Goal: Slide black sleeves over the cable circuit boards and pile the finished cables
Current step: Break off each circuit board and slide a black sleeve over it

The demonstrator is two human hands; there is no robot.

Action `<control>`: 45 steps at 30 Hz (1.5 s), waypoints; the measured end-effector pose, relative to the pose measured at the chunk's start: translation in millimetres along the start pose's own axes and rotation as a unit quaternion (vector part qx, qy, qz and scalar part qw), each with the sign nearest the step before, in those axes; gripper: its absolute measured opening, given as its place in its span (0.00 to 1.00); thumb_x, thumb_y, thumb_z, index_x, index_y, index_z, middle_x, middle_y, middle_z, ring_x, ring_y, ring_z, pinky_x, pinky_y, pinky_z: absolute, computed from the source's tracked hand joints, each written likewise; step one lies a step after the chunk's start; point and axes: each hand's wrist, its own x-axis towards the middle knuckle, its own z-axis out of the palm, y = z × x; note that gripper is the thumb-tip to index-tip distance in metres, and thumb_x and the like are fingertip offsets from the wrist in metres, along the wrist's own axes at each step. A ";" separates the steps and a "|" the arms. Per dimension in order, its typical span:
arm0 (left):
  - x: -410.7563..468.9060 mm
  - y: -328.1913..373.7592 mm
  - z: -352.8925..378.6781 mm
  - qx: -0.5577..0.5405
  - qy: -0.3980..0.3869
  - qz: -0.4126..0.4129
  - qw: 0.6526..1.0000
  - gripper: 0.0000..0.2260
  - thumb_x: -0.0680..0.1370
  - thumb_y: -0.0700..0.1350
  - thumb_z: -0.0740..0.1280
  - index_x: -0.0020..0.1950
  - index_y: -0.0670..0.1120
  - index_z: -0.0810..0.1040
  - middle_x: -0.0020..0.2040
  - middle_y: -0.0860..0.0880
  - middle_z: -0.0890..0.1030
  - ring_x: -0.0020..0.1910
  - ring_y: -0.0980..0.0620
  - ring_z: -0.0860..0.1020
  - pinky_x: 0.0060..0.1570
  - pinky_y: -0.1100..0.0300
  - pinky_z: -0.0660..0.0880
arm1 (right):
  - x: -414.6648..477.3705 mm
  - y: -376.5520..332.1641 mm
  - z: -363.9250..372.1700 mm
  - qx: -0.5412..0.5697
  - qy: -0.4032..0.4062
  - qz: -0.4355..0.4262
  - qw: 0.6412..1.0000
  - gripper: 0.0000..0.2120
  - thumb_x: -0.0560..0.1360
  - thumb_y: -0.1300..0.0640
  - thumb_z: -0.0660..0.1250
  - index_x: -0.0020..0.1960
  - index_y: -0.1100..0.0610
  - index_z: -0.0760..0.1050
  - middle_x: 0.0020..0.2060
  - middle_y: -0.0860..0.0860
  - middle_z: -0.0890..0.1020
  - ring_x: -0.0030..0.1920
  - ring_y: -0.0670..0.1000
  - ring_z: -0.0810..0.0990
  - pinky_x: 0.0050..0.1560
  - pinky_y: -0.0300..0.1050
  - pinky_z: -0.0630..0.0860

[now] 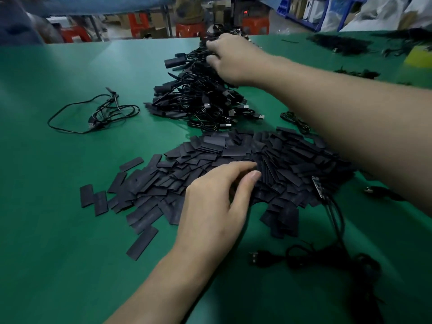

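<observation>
A heap of flat black sleeves (pixel 275 160) covers the middle of the green table (pixel 58 206). My left hand (pixel 217 206) rests on its near side, fingertips curled down onto the sleeves. Behind it rises a tall pile of black USB cables (pixel 198 97). My right hand (pixel 231 59) reaches across onto the top of that pile, fingers bent into the cables. A cable with a bare circuit board (pixel 318 187) lies at the heap's right edge, under my right forearm.
One loose cable (pixel 98 113) lies apart at the left. Another cable with a USB plug (pixel 253 258) sits near the front right. More black bundles (pixel 341 44) and a yellow object (pixel 419 57) are at the far right. Red stools (pixel 138 24) stand beyond the table.
</observation>
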 end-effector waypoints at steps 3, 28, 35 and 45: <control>0.4 0.1 0.1 0.000 0.000 -0.002 1.000 0.10 0.82 0.51 0.67 0.59 0.53 0.84 0.50 0.60 0.85 0.47 0.64 0.81 0.49 0.66 0.76 | -44.0 20.9 -16.1 0.051 0.037 -0.008 0.998 0.23 0.86 0.50 0.55 0.79 0.57 0.64 0.75 0.57 0.69 0.75 0.57 0.67 0.73 0.50 0.64; -3.2 12.2 0.0 -0.096 -0.113 0.014 0.989 0.08 0.77 0.51 0.73 0.55 0.54 0.86 0.45 0.57 0.86 0.45 0.55 0.83 0.46 0.67 0.76 | -250.0 61.4 -29.6 0.397 -0.086 0.050 0.913 0.14 0.62 0.44 0.78 0.43 0.49 0.81 0.35 0.47 0.82 0.34 0.46 0.78 0.40 0.40 0.78; -2.3 17.9 1.6 -0.294 -0.114 -0.056 0.947 0.06 0.69 0.48 0.77 0.40 0.47 0.83 0.34 0.47 0.84 0.32 0.54 0.82 0.38 0.65 0.78 | -254.2 18.2 1.4 0.570 -0.014 0.076 0.818 0.11 0.64 0.53 0.80 0.43 0.54 0.83 0.33 0.49 0.83 0.34 0.44 0.78 0.37 0.35 0.77; -1.4 16.6 2.4 -0.307 -0.095 -0.112 0.940 0.06 0.67 0.46 0.76 0.40 0.45 0.85 0.35 0.45 0.86 0.35 0.54 0.83 0.39 0.67 0.78 | -263.2 17.9 18.4 0.611 -0.014 0.091 0.786 0.02 0.72 0.56 0.75 0.41 0.52 0.84 0.35 0.50 0.85 0.36 0.45 0.81 0.39 0.33 0.77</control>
